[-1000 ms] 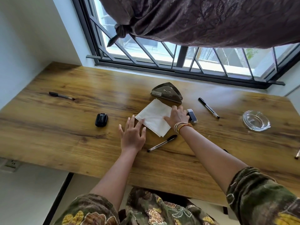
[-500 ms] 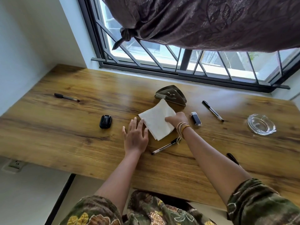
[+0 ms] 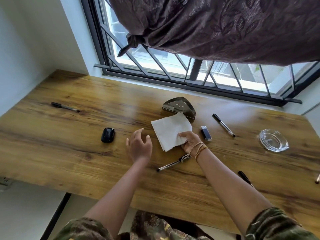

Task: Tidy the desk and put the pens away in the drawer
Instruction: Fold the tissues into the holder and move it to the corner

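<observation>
My right hand (image 3: 189, 142) pinches the near right corner of a white paper napkin (image 3: 170, 129) lying mid-desk. My left hand (image 3: 140, 146) hovers just left of the napkin, fingers spread, holding nothing. One black pen (image 3: 171, 164) lies below the napkin, partly under my right wrist. A second pen (image 3: 65, 106) rests at the far left, a third (image 3: 223, 124) right of the napkin, and a fourth (image 3: 244, 177) shows beside my right forearm. No drawer is in view.
A metal napkin holder (image 3: 180, 108) stands behind the napkin. A black USB stick (image 3: 206, 133), a small black case (image 3: 107, 135) and a glass ashtray (image 3: 273, 142) sit on the wooden desk (image 3: 52, 144). Window bars and a knotted curtain (image 3: 225, 26) run along the back.
My right hand went from pressing flat on the napkin to pinching its corner. My left hand lifted off the desk and curled slightly.
</observation>
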The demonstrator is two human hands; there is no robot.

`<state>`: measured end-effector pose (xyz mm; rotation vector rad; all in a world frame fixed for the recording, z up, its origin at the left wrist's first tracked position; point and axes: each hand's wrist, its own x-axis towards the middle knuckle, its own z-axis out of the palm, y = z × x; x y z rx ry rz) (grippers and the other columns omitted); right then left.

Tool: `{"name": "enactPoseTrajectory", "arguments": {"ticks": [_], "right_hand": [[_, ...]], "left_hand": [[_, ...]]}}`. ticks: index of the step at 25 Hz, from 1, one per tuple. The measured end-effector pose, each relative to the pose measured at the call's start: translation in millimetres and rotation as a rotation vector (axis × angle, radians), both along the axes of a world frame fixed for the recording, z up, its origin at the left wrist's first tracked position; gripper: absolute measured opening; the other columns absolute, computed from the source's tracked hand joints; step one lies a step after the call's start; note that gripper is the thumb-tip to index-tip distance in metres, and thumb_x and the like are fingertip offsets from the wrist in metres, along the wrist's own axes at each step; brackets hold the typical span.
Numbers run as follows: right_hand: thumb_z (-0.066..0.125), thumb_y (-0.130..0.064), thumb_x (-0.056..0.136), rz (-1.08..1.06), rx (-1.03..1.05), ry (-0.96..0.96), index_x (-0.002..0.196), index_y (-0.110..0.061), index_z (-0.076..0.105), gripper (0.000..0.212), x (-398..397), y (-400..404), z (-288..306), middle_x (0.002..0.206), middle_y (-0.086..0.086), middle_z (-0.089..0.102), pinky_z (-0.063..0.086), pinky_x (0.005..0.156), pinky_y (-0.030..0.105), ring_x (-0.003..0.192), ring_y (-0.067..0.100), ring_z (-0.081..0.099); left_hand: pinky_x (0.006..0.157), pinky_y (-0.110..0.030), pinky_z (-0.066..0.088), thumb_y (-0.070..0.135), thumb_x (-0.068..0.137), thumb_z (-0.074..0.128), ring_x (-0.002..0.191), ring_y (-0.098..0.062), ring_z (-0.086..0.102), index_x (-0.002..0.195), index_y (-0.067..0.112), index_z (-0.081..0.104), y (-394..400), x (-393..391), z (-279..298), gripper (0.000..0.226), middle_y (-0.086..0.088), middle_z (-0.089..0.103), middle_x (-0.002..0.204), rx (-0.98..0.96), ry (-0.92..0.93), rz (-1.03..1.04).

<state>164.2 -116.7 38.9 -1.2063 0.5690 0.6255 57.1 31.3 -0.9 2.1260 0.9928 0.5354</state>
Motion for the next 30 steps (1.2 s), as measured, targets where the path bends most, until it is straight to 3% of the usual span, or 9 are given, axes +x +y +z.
{"name": "enactPoseTrajectory", "arguments": {"ticks": [3,8,11,13,16,19,23,27,30], "right_hand": [[0.067,0.002,0.066,-0.057,0.09,-0.017,0.13,-0.007,0.048,0.067,-9.7,4.0,8.8,0.123,0.017,0.056,0.054,0.088,0.052,0.108,0.036,0.058],[0.058,0.0,0.08,0.046,0.411,-0.072,0.129,-0.012,0.047,0.052,-18.1,6.0,22.2,0.115,0.015,0.056,0.058,0.077,0.051,0.106,0.034,0.059],[0.057,-0.002,0.083,0.123,0.492,-0.059,0.125,-0.014,0.046,0.046,-19.4,4.1,27.1,0.113,0.014,0.055,0.06,0.074,0.048,0.106,0.034,0.06],[0.057,-0.002,0.083,0.133,0.506,-0.059,0.127,-0.013,0.045,0.047,-20.3,2.0,25.8,0.114,0.015,0.056,0.06,0.073,0.047,0.107,0.034,0.06],[0.062,0.002,0.078,0.137,0.392,-0.089,0.131,-0.007,0.045,0.057,-16.7,2.6,21.5,0.117,0.018,0.058,0.058,0.08,0.051,0.107,0.036,0.06],[0.061,-0.002,0.082,0.119,-0.063,-0.183,0.129,-0.005,0.047,0.049,-15.3,9.6,21.1,0.118,0.016,0.057,0.054,0.088,0.054,0.109,0.036,0.059],[0.053,-0.01,0.092,0.331,-0.694,-0.809,0.124,-0.014,0.057,0.033,-26.9,11.9,20.5,0.105,0.007,0.065,0.057,0.068,0.028,0.093,0.023,0.064],[0.062,-0.007,0.088,0.572,-0.805,-1.32,0.128,-0.012,0.058,0.041,-37.2,3.7,7.5,0.126,0.011,0.064,0.052,0.08,0.022,0.107,0.024,0.064],[0.06,-0.012,0.09,0.658,-0.777,-1.344,0.13,-0.014,0.058,0.039,-38.5,-2.0,0.5,0.137,0.011,0.056,0.048,0.094,0.025,0.121,0.024,0.058]], "left_hand": [[0.105,-0.043,0.043,0.029,0.088,0.062,0.117,-0.02,0.057,0.13,0.018,0.057,-9.3,18.6,28.9,0.044,-0.006,0.062,0.129,-0.477,-0.172,0.162],[0.092,-0.04,0.051,0.035,0.084,0.072,0.117,-0.028,0.055,0.146,0.012,0.036,-12.9,37.9,52.9,0.075,-0.013,0.053,0.134,-0.866,-0.174,0.117],[0.074,-0.048,0.055,0.037,0.077,0.077,0.106,-0.036,0.06,0.131,0.011,0.039,-10.2,33.8,63.1,0.071,-0.018,0.055,0.123,-1.531,-0.296,0.078],[0.069,-0.052,0.057,0.04,0.074,0.079,0.106,-0.041,0.061,0.126,0.007,0.042,-8.5,28.4,70.1,0.071,-0.022,0.056,0.124,-1.751,-0.34,0.023],[0.07,-0.051,0.057,0.033,0.08,0.076,0.102,-0.038,0.063,0.125,0.007,0.05,-11.4,28.7,72.7,0.058,-0.021,0.063,0.116,-1.666,-0.304,-0.077],[0.074,-0.055,0.052,0.011,0.086,0.071,0.098,-0.037,0.061,0.125,0.002,0.052,-13.2,31.8,68.0,0.044,-0.02,0.063,0.112,-1.464,-0.201,0.029],[0.093,-0.057,0.05,0.003,0.088,0.066,0.11,-0.036,0.06,0.128,0.0,0.052,-18.2,34.5,65.1,0.043,-0.021,0.061,0.123,-1.297,-0.164,0.138],[0.062,-0.041,0.056,0.019,0.098,0.052,0.093,-0.032,0.064,0.124,0.0,0.052,-28.5,39.8,74.2,0.032,-0.02,0.063,0.112,-1.343,-0.192,0.153],[0.056,-0.034,0.053,0.037,0.101,0.039,0.084,-0.028,0.063,0.129,0.003,0.052,-28.8,47.3,78.9,0.046,-0.018,0.064,0.107,-1.407,-0.237,0.17]]}}
